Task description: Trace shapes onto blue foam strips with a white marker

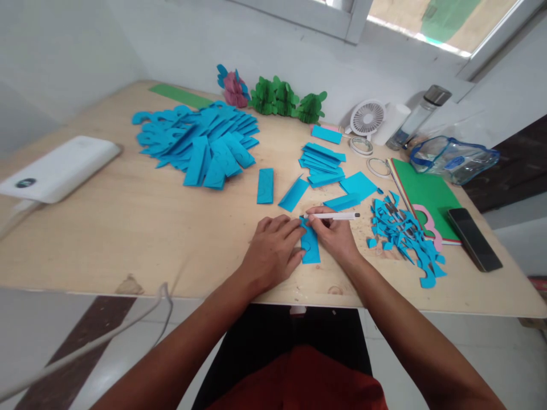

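My right hand (pixel 335 236) grips a white pen (pixel 342 216), its tip end at the top of a folded blue paper strip (pixel 311 250). A curved line is drawn on that strip. My left hand (pixel 273 247) lies flat with fingers stretched out, its fingertips on the strip's left side. Just beyond my hands lie a blue strip with a drawn curve (pixel 265 186) and a half-folded blue piece (pixel 293 193). A stack of folded blue papers (pixel 322 162) sits farther back, beside a wider blue sheet (pixel 359 185).
A large pile of cut blue shapes (pixel 200 139) covers the back left. Blue scraps (pixel 399 225) lie right, near a phone (pixel 474 239) and green paper (pixel 431 191). Green paper figures (pixel 273 97), a small fan (pixel 367 118) and a bottle (pixel 419 117) line the wall. A power bank (pixel 64 165) lies left.
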`<state>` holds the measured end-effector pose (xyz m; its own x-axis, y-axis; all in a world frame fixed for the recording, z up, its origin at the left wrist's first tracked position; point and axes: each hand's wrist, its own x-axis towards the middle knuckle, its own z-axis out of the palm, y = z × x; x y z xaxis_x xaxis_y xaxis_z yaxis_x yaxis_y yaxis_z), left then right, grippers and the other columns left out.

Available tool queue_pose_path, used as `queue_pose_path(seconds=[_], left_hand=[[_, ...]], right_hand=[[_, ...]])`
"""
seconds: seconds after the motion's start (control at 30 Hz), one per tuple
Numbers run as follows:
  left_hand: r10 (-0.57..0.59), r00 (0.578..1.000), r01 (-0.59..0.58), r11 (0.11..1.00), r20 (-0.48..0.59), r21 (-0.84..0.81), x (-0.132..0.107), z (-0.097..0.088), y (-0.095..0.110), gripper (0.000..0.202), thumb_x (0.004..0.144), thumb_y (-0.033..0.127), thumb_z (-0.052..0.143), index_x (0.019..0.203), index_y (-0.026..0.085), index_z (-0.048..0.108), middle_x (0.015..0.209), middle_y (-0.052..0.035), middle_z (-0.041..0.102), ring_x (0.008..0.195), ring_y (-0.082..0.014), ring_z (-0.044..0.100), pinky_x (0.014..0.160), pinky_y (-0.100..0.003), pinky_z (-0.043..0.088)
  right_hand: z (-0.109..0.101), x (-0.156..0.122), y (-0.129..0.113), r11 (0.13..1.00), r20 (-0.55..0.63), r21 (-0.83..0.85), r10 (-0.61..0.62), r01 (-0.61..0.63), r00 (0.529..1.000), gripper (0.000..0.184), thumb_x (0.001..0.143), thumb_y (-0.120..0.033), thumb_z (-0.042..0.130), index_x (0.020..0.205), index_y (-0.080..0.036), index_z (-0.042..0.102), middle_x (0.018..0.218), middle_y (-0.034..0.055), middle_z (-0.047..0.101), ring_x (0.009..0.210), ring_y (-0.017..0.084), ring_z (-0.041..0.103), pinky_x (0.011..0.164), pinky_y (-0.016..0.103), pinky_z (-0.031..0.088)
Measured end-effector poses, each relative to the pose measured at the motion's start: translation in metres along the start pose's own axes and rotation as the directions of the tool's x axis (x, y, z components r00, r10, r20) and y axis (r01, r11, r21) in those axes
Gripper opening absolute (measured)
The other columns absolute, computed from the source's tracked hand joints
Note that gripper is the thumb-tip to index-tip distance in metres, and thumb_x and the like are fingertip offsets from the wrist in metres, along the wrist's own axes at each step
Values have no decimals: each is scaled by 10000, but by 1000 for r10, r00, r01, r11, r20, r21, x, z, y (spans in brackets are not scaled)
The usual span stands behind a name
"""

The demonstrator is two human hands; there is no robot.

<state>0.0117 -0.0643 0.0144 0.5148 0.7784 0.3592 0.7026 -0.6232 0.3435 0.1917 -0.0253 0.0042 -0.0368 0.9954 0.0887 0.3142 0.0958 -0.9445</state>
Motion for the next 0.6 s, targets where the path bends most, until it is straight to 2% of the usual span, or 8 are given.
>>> queue_pose_path(seconds=[0.3,0.6], left_hand=[[0,1000,0,1000,3,0,-1,-1,0,357,902,287,515,1209,148,632,1299,-130,647,1216,-332,522,991,-526,392],[7,1000,-6,1000,-15,12,0,1,0,373,893,276,521,1231,150,617,1277,-136,656,1209,-333,526,987,-525,393]], right_hand=[[1,0,2,1000,-5,-19,-12,12,1000,186,837,-361,628,918,-211,702,836,41,739,785,199,695,668,302,548],[1,-1,2,998,13,-55,-43,44,999,183,835,-357,627,928,-219,704,942,54,756,863,205,701,757,325,555]])
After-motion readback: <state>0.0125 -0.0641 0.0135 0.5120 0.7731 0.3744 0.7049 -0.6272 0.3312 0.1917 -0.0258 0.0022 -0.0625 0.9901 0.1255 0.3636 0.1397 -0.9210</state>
